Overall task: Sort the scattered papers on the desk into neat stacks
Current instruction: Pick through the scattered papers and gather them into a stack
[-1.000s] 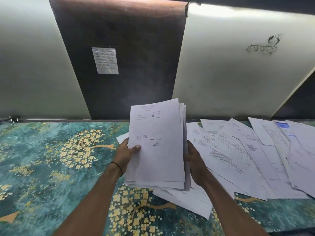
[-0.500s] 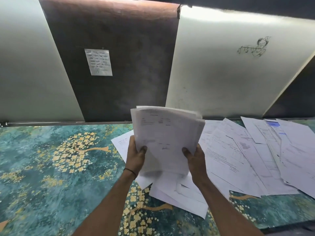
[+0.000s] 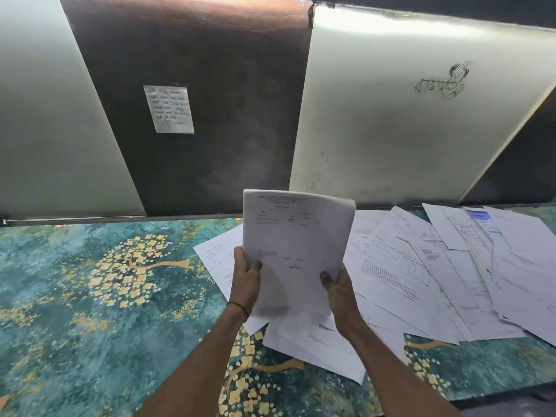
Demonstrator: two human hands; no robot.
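Head cam view: I've got a bundle of papers (image 3: 296,245) held upright above the table (image 3: 90,296), printed side toward me, top edge curling back a bit. My left hand (image 3: 245,281) is clamped on the bundle's lower left edge, thumb across the front sheet, w/ a thin black band (image 3: 238,308) at the wrist. My right hand (image 3: 338,291) grips the lower right edge, thumb on the front too, fingers hidden behind the sheets. Bundle's bottom edge sits roughly btwn the two wrists; can't tell if it touches the sheets beneath. Below and to the right, loose sheets (image 3: 421,266) lie fanned and overlapping on the table, reaching to the frame's right edge; one w/ a blue patch (image 3: 480,215) lies near the back. A single sheet w/ red print (image 3: 215,260) pokes out left of my left hand, flat on the table. A few more blank-looking sheets (image 3: 313,341) lie under my forearms near the front edge. Table surface is teal w/ gold blossom pattern. On the dark wall panel behind, a small handwritten note (image 3: 169,109) is stuck up; on the pale panel to the right, a line sketch (image 3: 445,81).
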